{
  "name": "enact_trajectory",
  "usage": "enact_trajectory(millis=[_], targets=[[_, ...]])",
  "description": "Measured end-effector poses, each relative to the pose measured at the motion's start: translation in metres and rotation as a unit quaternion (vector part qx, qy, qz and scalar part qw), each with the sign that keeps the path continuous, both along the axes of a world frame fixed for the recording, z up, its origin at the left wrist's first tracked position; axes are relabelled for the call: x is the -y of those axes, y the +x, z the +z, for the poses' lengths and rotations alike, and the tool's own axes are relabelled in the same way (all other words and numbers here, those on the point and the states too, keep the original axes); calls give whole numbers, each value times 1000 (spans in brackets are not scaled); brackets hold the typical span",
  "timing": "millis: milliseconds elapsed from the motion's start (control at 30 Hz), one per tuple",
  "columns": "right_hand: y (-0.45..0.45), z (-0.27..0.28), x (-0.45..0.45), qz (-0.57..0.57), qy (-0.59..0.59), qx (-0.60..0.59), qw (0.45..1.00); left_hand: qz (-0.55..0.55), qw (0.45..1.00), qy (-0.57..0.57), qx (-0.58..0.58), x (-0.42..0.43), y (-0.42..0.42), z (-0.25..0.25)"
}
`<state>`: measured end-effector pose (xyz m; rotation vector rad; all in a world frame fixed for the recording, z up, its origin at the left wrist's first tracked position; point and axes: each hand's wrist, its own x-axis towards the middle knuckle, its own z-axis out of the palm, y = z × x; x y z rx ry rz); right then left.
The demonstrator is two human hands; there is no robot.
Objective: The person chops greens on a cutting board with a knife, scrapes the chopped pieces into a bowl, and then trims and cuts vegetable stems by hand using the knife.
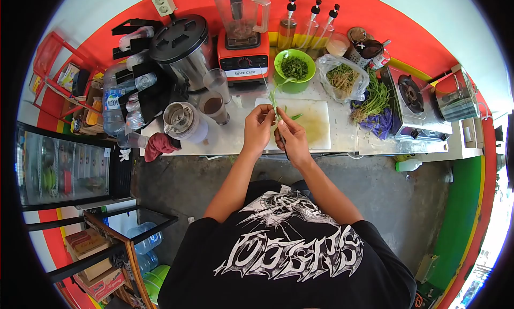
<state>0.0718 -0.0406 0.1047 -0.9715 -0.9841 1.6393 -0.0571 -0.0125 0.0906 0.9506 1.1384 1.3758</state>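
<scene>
My left hand [259, 128] is closed, its fingertips pinching a slim green stalk [273, 99] above the white cutting board [317, 140]. My right hand [293, 137] is closed around a knife [285, 149]; its dark handle end shows below the palm and a thin blade seems to rise past the stalk. Both hands meet at the fingertips. A loose piece of green [296, 116] lies on the wet, greenish board. Just behind stands a lime-green bowl [293, 87] of leafy greens. To the right, a bunch of rooted greens [375, 97] lies by a plastic bag [362, 84] holding stems and roots.
A red blender [243, 60], a steel container with a black lid [182, 46] and pump bottles [310, 33] line the back. Cups [214, 108] and a sealing-type jar machine [184, 124] stand left. A gas stove [415, 103] with a pot [456, 100] is at right.
</scene>
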Motion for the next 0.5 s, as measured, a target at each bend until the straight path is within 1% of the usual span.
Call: enact_trajectory(millis=[67, 500], targets=[[-1, -2, 0, -13, -3, -5, 1000, -3, 1000, 1, 16, 0, 2, -1], [0, 1, 2, -31, -8, 6, 999, 27, 999, 3, -20, 6, 5, 5]])
